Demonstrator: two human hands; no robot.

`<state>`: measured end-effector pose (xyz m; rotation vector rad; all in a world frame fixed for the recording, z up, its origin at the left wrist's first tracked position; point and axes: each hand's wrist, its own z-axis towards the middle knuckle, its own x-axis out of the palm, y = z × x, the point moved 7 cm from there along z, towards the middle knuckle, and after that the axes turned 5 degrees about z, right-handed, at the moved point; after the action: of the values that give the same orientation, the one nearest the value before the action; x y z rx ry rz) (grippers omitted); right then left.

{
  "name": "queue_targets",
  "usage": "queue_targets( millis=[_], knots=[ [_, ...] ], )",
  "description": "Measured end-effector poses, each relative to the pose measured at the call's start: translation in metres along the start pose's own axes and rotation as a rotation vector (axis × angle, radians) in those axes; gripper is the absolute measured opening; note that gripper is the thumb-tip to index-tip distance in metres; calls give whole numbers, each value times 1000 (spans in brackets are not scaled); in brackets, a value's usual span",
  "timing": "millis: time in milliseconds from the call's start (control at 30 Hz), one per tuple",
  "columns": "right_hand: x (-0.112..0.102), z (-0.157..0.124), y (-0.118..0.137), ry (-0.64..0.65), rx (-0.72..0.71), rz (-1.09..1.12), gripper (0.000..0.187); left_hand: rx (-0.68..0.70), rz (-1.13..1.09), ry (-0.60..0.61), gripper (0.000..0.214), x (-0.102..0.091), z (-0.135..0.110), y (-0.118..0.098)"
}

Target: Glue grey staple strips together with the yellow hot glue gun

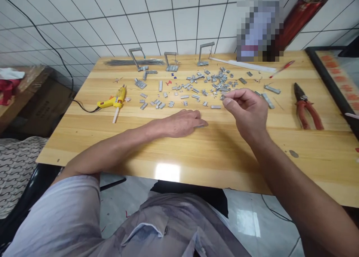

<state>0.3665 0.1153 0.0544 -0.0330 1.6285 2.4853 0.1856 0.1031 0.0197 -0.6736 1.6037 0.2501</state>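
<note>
My left hand (185,123) rests on the table with its fingers curled together. A sliver of a small grey piece (200,127) shows at its fingertips. My right hand (249,109) is raised a little over the table, thumb and forefinger pinched at a small grey piece (222,97); the other fingers are curled. Beyond both hands lies a loose heap of grey pieces (220,79), with short strips (184,97) scattered to its left. Three small grey stands (136,58), each an upright with a top arm, are along the back.
On the left lies a yellow glue gun (112,101) with its cord. Red-handled pliers (304,107) are at the right. A bundle of thin wires (134,62), a white strip (249,65) and a red pen (282,69) lie near the tiled wall (185,21). A black-edged frame (325,77) borders the right.
</note>
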Motion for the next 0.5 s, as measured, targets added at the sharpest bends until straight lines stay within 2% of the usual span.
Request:
queue_targets(
  millis=[133, 200, 333, 400, 500],
  knots=[
    [2, -1, 6, 33, -7, -31, 6, -45, -104, 8, 39, -6, -5, 3],
    [4, -3, 8, 60, 0, -37, 5, -133, -114, 1, 33, -8, -13, 6],
    [10, -8, 12, 119, 8, -68, 3, -314, 6, -48, 37, -11, -37, 16],
    [15, -11, 14, 152, 16, -105, 2, -260, 20, -137, 34, -13, -47, 16],
    [23, -17, 16, 208, 40, -145, 1, -16, -61, -218, 38, -10, -54, 9]
  ],
)
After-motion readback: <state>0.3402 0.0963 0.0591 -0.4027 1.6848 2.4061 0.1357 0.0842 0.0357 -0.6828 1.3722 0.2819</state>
